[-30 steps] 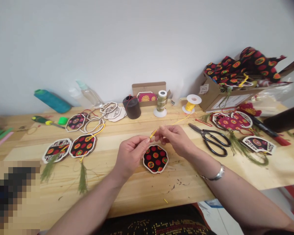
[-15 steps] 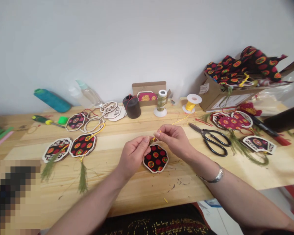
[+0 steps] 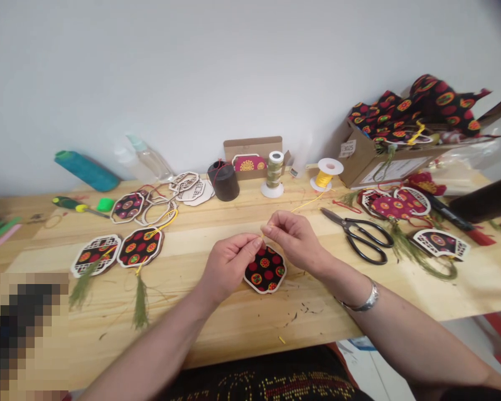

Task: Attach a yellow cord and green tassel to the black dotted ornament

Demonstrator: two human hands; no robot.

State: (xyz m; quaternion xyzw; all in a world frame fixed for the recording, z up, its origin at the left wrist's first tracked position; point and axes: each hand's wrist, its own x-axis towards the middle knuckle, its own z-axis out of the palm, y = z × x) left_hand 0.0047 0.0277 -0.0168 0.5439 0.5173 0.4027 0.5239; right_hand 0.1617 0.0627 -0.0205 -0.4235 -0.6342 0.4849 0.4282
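Note:
A scalloped wooden-framed ornament (image 3: pixel 268 272) with black fabric and red and orange round motifs lies on the table below my hands. My left hand (image 3: pixel 232 260) pinches at its top edge, covering the upper left corner. Close by, my right hand (image 3: pixel 293 239) is closed too, thumb against forefinger. Between the fingertips a bit of yellow cord (image 3: pixel 263 236) shows, though the fingers hide most of it. More of that cord runs from behind my right hand to the yellow cord spool (image 3: pixel 324 179) at the back.
Black-handled scissors (image 3: pixel 356 234) lie right of my right hand. Two tasselled ornaments (image 3: pixel 141 248) rest at left. Along the wall stand a black thread spool (image 3: pixel 223 181), a green thread spool (image 3: pixel 274 175) and a cardboard box (image 3: pixel 386 164) heaped with fabric. A screwdriver (image 3: pixel 77 205) is far left.
My fingertips have come closer together over the ornament's top, and less of the yellow cord shows between them. The ornament stays in place; the view has shifted slightly.

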